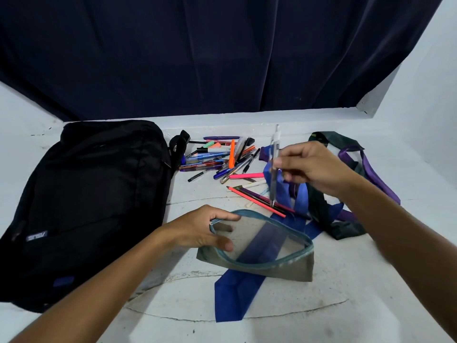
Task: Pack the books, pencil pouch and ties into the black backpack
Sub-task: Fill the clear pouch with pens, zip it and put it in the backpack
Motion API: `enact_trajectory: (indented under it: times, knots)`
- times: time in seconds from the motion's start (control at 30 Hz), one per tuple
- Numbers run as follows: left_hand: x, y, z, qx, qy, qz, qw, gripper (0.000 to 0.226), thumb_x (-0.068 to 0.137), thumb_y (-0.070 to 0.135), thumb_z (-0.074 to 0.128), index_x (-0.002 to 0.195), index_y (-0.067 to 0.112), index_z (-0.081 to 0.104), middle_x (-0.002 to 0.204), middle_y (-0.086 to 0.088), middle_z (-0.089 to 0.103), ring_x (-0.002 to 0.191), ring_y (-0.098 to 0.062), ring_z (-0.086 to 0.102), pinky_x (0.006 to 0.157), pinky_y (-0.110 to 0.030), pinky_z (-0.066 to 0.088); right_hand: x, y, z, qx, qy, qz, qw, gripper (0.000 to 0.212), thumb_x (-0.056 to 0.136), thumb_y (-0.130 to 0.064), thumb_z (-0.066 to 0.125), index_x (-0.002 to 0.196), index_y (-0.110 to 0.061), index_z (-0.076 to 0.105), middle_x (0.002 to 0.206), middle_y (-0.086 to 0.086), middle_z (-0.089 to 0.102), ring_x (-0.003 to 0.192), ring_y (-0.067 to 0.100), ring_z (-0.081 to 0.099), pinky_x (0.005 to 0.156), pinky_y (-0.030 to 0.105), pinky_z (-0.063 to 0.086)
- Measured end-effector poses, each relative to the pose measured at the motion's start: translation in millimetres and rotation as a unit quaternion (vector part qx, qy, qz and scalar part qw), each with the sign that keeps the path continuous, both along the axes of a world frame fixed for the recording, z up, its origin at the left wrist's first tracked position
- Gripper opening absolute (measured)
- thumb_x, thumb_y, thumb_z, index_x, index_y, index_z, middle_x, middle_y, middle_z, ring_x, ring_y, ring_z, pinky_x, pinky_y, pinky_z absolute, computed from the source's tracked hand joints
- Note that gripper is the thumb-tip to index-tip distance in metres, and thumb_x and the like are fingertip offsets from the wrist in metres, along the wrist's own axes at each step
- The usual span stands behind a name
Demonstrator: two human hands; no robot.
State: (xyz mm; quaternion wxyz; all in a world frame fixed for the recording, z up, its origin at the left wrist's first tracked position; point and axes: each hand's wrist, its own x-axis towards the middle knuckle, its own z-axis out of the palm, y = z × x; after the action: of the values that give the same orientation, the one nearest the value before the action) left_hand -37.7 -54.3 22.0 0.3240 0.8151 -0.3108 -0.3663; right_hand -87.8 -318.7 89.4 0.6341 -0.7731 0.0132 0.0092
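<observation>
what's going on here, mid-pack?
A person is filling the pencil pouch. The left hand holds its open mouth, and the right hand pinches a clear pen above it, tip down. A pile of loose pens lies on the white surface, with the ties to the right, the blue one running under the pouch. The black backpack lies on the left.

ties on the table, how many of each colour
blue tie: 1
purple tie: 1
dark green tie: 1
total: 3, tangled together to the right of the mesh pencil pouch
</observation>
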Motion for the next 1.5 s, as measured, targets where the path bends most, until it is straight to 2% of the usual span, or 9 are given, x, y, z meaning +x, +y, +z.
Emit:
enact_trajectory:
  times: [0.1,0.23,0.37,0.5,0.63,0.8,0.97,1.4,1.5]
  knots:
    - [0,-4,1,0.005,-0.002,0.003,1.000,0.123,0.027,0.083,0.076,0.135,0.029,0.056,0.138,0.016,0.054,0.127,0.000,0.047,0.109,-0.027,0.037,-9,25,11,-0.157,0.045,0.149,0.975,0.009,0.087,-0.010,0.069,0.082,-0.003,0.074,0.061,-0.005,0.067,0.049,0.004,0.052,0.045,0.013,0.036]
    - [0,-7,-3,-0.002,-0.001,0.017,1.000,0.077,0.043,0.058,0.083,0.115,0.039,0.067,0.121,0.013,0.066,0.120,-0.011,0.056,0.106,-0.041,0.045,-9,54,-13,-0.379,0.116,0.277,0.875,0.010,0.086,-0.016,0.072,0.083,-0.007,0.076,0.058,-0.008,0.065,0.047,0.001,0.057,0.055,0.014,0.045]
    - [2,-9,-3,0.025,-0.005,0.026,0.999,0.104,0.034,0.061,0.080,0.131,0.032,0.058,0.132,0.016,0.057,0.129,-0.010,0.048,0.111,-0.036,0.040,-13,72,-34,-0.469,0.187,0.290,0.813,0.016,0.085,-0.014,0.072,0.092,-0.001,0.075,0.067,0.004,0.070,0.047,0.006,0.059,0.055,0.018,0.048]
    - [3,-8,-5,0.004,0.005,0.030,1.000,0.116,0.029,0.071,0.084,0.133,0.028,0.058,0.134,0.016,0.056,0.128,-0.007,0.049,0.110,-0.038,0.042,-1,55,-15,-0.395,0.151,0.261,0.868,0.011,0.088,-0.008,0.065,0.089,-0.003,0.075,0.075,0.006,0.074,0.054,0.011,0.067,0.064,0.023,0.055]
    - [5,-6,-3,0.004,0.018,0.022,1.000,0.114,0.036,0.068,0.085,0.137,0.028,0.054,0.138,0.019,0.053,0.127,-0.001,0.050,0.110,-0.034,0.042,31,23,-12,-0.301,0.064,0.062,0.949,0.013,0.088,0.005,0.060,0.084,0.002,0.072,0.071,0.006,0.072,0.048,0.009,0.065,0.052,0.017,0.050]
    - [4,-8,0,0.009,0.021,0.021,1.000,0.090,0.058,0.041,0.089,0.138,0.027,0.052,0.137,0.020,0.051,0.119,0.004,0.054,0.108,-0.034,0.043,61,7,-70,-0.358,0.108,0.018,0.927,0.015,0.085,0.008,0.059,0.083,0.003,0.073,0.077,0.006,0.074,0.058,0.013,0.068,0.054,0.013,0.051]
    - [4,-10,2,0.005,0.027,0.023,0.999,0.079,0.070,0.026,0.085,0.141,0.021,0.049,0.136,0.018,0.051,0.119,-0.001,0.056,0.103,-0.030,0.046,74,11,-88,-0.386,0.125,0.052,0.913,0.026,0.075,-0.009,0.083,0.063,-0.005,0.060,0.066,0.008,0.068,0.051,0.012,0.054,0.068,0.034,0.054]
    - [5,-8,2,0.006,0.035,0.030,0.999,0.078,0.071,0.025,0.085,0.141,0.021,0.051,0.137,0.018,0.050,0.118,0.000,0.057,0.103,-0.026,0.045,80,17,-97,-0.468,0.153,0.093,0.866,0.027,0.072,-0.017,0.084,0.064,-0.012,0.059,0.080,0.009,0.068,0.085,0.027,0.068,0.076,0.042,0.056]
    - [5,-9,4,0.016,0.033,0.020,0.999,0.077,0.073,0.025,0.084,0.141,0.023,0.050,0.131,0.022,0.049,0.116,0.003,0.056,0.097,-0.019,0.044,78,10,-89,-0.426,0.164,0.110,0.883,0.023,0.078,-0.015,0.080,0.080,0.005,0.069,0.067,0.008,0.063,0.062,0.017,0.060,0.057,0.027,0.050]
